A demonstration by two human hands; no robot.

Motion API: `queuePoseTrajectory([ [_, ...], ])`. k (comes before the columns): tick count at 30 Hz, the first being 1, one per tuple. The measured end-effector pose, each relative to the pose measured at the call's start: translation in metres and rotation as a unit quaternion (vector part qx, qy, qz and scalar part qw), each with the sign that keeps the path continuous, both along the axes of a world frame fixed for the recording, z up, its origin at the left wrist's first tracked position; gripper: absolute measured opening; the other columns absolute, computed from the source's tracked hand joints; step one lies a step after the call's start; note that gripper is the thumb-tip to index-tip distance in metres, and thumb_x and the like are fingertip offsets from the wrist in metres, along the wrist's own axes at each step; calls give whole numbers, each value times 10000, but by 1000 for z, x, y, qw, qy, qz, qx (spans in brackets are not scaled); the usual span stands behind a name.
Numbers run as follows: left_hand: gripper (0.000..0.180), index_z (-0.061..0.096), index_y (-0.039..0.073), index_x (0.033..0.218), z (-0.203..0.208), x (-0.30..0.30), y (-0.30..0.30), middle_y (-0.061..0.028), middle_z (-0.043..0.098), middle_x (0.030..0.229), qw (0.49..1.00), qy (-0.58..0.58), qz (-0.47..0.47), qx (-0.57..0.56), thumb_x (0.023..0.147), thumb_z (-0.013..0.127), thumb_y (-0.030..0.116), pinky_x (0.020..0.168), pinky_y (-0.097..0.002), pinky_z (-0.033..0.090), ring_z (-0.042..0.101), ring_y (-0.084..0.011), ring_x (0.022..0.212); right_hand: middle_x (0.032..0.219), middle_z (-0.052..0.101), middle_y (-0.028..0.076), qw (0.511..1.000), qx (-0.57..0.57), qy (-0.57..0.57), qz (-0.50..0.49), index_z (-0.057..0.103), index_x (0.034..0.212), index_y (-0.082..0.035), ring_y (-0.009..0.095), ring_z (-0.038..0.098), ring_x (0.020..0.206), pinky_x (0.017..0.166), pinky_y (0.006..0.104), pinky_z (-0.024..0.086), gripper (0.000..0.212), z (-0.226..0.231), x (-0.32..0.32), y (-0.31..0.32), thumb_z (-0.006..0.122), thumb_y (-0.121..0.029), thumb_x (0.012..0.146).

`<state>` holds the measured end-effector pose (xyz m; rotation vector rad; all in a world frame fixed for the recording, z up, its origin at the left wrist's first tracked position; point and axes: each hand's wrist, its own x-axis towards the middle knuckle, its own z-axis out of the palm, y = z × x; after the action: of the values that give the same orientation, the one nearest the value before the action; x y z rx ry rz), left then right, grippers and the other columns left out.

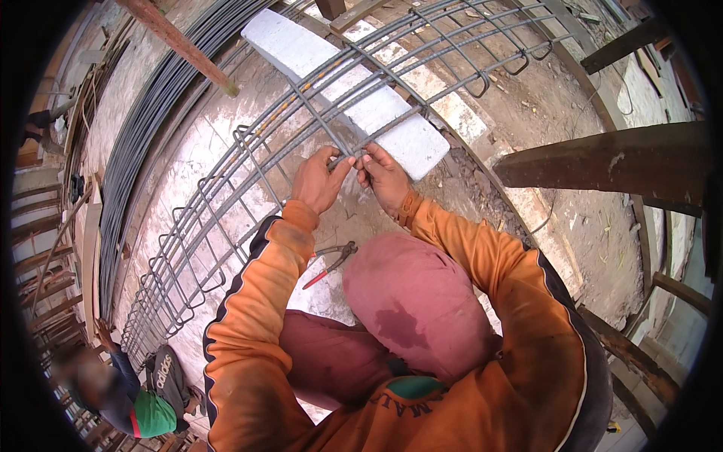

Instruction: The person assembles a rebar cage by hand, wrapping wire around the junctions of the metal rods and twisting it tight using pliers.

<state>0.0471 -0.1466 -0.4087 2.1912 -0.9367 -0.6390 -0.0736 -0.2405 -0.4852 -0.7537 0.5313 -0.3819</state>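
- While pliers [331, 264] lie idle at six o'clock of the hands, the tying step looks underway.
- Left hand [316, 181] and right hand [384, 178] pinch wire [355, 159] at a bar crossing on the cage [248, 181].
- At twelve o'clock, a white block [339, 83] props the cage; twisting tight likely needs the pliers.

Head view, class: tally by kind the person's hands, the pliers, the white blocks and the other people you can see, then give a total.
Hands: 2, left hand and right hand
Pliers: 1
White block: 1
Other person: 1
Total: 5
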Motion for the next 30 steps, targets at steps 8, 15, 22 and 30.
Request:
queuePoseTrajectory([
  [8,344,670,13,1040,-1,3,-2,-161,631,701,988,-120,-10,-98,886,630,317,602,-371,464,607,-259,621,801,541,-33,997,66,-26,17,566,1012,-85,68,484,652,594,218,400,138,-22,4,-2,494,-201,990],
  [15,323,687,12,1078,-8,5,-33,-190,640,717,998,-51,12,26,874,652,260,604,-342,463,621,-225,643,864,543,-27,996,68,-54,24,552,1076,-76,68,493,722,638,222,411,165,-27,4,-4,489,-203,992],
  [22,335,722,-2,949,-15,21,-46,-167,674,727,1000,2,10,17,822,685,306,612,-345,473,622,-230,640,905,548,-11,997,35,-36,61,392,1386,7,74,501,745,662,227,429,457,-32,2,-5,487,-208,994],
  [30,285,728,13,897,-15,14,-47,-114,630,607,998,35,42,17,808,707,284,528,-334,443,565,-186,527,875,545,-11,994,-64,19,82,376,1426,-27,75,499,710,636,225,436,468,-32,-1,-9,472,-187,997],
])
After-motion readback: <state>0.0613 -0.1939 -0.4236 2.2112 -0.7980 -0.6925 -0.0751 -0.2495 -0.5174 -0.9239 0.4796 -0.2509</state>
